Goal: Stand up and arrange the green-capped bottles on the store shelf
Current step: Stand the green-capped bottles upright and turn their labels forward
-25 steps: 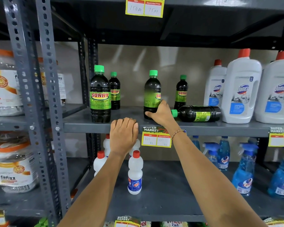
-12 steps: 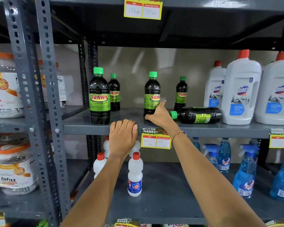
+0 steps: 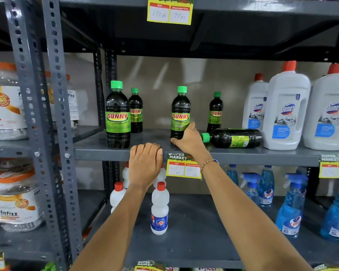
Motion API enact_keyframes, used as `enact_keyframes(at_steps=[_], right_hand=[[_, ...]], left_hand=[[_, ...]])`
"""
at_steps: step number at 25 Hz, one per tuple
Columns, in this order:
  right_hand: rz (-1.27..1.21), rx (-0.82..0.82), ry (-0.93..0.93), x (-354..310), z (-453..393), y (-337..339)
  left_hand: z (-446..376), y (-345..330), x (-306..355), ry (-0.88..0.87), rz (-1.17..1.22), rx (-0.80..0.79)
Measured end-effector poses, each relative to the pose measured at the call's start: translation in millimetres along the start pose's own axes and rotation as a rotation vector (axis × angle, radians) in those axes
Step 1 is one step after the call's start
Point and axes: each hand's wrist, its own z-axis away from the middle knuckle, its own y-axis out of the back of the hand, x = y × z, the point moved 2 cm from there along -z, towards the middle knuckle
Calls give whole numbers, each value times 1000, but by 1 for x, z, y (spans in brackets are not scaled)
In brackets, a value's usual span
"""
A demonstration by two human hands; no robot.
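Several dark bottles with green caps and SUNNY labels stand on the grey middle shelf (image 3: 145, 151). One stands at front left (image 3: 117, 116), a smaller-looking one behind it (image 3: 135, 112), one in the middle (image 3: 180, 112) and one at the back (image 3: 215, 112). Another green-capped bottle (image 3: 233, 138) lies on its side, cap pointing left. My right hand (image 3: 188, 138) grips the base of the middle bottle, which stands upright with its label facing me. My left hand (image 3: 145, 163) rests curled over the shelf's front edge, holding no bottle.
Large white Domex jugs (image 3: 286, 112) with red caps crowd the shelf's right end beside the lying bottle. Price tags (image 3: 184, 167) hang on the shelf edge. Below stand white bottles (image 3: 160, 210) and blue spray bottles (image 3: 292, 208). Grey uprights (image 3: 53, 114) and fitfizz jars (image 3: 18, 202) are at left.
The middle bottle has turned under my right hand so its SUNNY label now faces front. My left hand has stayed on the shelf edge.
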Motion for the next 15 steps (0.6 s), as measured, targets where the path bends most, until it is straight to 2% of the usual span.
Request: enact_keyframes(at_steps=[7, 11, 13, 15], right_hand=[[35, 6, 19, -2, 2, 3], [-19, -58, -35, 2, 3, 11], [-51, -64, -52, 5, 2, 14], [-49, -47, -44, 6, -1, 13]], left_hand=[[0, -1, -1, -2, 16, -33], [-18, 6, 6, 46, -7, -78], [-39, 11, 10, 108, 3, -170], [-63, 6, 9, 211, 103, -355]])
